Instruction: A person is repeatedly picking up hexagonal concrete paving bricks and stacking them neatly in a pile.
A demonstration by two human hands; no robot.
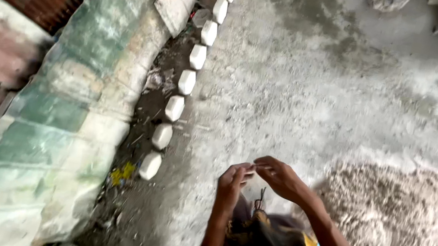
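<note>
A row of white blocks (186,82) is seen along the left wall. At centre, a small pale piece (251,170), perhaps string, is pinched between the closed fingertips of the left hand (233,182) and right hand (279,177); it is judged light and limp, best held at its ends. Rough concrete floor (297,82) and a sand pile (409,226) lie right.

Left hand (233,180) and right hand (279,177) pinch a thin strand (252,169) above the concrete floor (295,94).

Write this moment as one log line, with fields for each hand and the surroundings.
left hand: pinches small pale piece | right hand: fingertips on same piece | nearby: row of white blocks, sand pile, concrete floor
</note>
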